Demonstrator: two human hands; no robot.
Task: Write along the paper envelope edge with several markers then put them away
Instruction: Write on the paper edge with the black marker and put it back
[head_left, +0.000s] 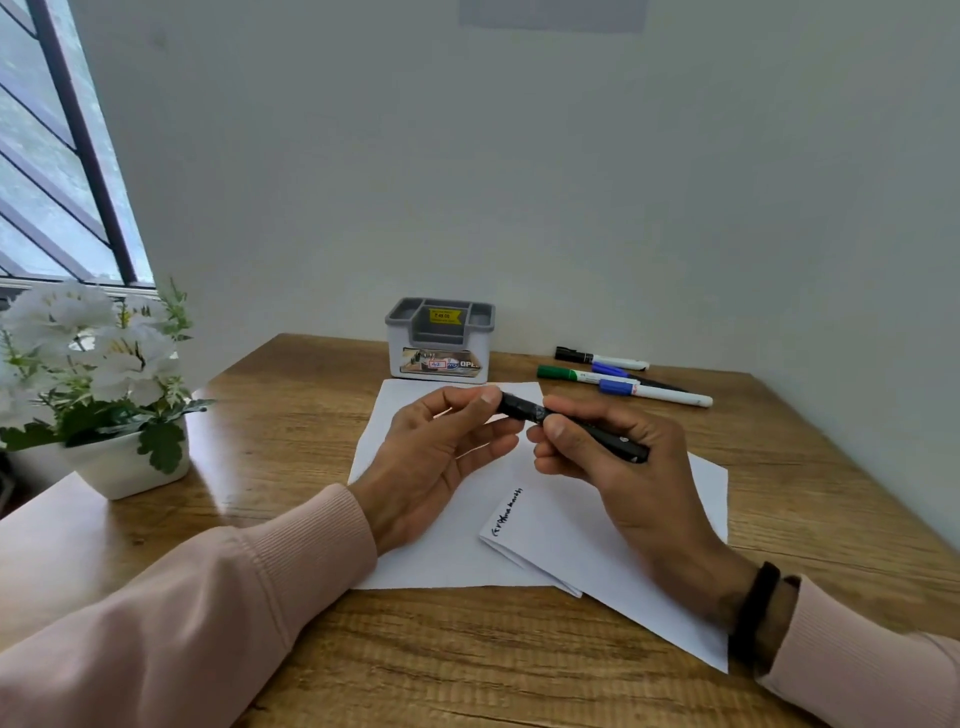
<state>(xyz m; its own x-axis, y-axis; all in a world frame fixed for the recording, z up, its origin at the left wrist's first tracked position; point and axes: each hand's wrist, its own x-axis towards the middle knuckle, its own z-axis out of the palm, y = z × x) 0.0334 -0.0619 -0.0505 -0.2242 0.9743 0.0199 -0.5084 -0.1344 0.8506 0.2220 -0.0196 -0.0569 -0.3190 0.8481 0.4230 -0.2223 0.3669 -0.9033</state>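
Your right hand (602, 457) grips the black marker (597, 434) barrel; your left hand (441, 447) pinches its cap end (517, 405), both held above the paper envelope (613, 540). The envelope lies on a white sheet (431, 551) mid-table, with writing along its left edge. Four other markers (623, 376) lie near the table's (467, 649) far right edge. A grey organizer (439, 338) sits at the far edge, a flower pot (124, 462) at the left edge.

Soft daylight from window (57, 171), wide-angle distortion
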